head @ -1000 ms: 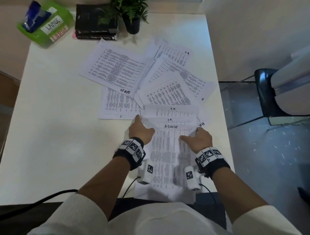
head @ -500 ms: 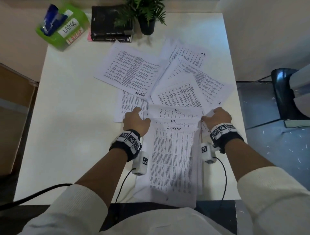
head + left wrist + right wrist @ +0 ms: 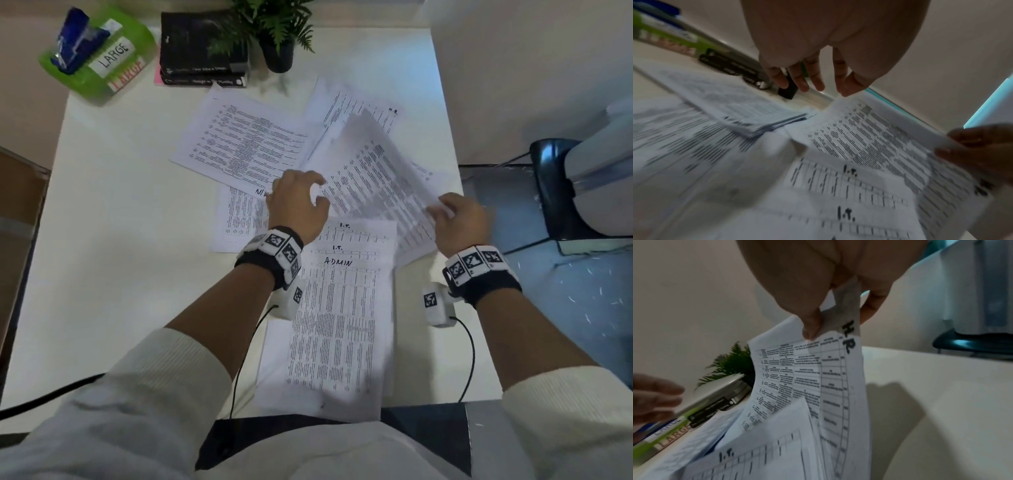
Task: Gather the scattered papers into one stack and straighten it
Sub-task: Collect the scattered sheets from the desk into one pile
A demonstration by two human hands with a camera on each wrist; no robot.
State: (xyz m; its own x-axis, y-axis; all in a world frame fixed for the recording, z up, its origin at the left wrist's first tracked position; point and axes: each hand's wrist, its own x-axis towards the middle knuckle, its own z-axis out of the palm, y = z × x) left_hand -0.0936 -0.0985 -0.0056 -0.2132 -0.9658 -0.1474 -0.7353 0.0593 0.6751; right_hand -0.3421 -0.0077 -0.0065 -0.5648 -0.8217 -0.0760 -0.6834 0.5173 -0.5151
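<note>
Printed papers lie scattered on the white table (image 3: 102, 240). A rough stack (image 3: 342, 308) topped by a sheet marked ADMIN sits at the near edge. My right hand (image 3: 440, 210) (image 3: 838, 318) pinches the corner of a sheet marked H.R. (image 3: 376, 174) (image 3: 797, 378) between thumb and fingers and holds it lifted and curved above the stack. My left hand (image 3: 320, 190) (image 3: 824, 91) hovers with loosely spread fingers at that sheet's left edge and holds nothing. More sheets lie beyond: a large one (image 3: 246, 144), one under it (image 3: 236, 219) and one at the far right (image 3: 356, 102).
At the table's far edge stand a green box labelled LARGE (image 3: 102, 58), a pile of black books (image 3: 202, 51) and a potted plant (image 3: 277, 37). A dark chair (image 3: 555, 192) stands off the table's right side. Cables trail from both wrists over the near edge.
My right hand moved from the stack to the right edge, took hold of the H.R. sheet and lifted it. My left hand left the stack's corner and rose toward the sheet.
</note>
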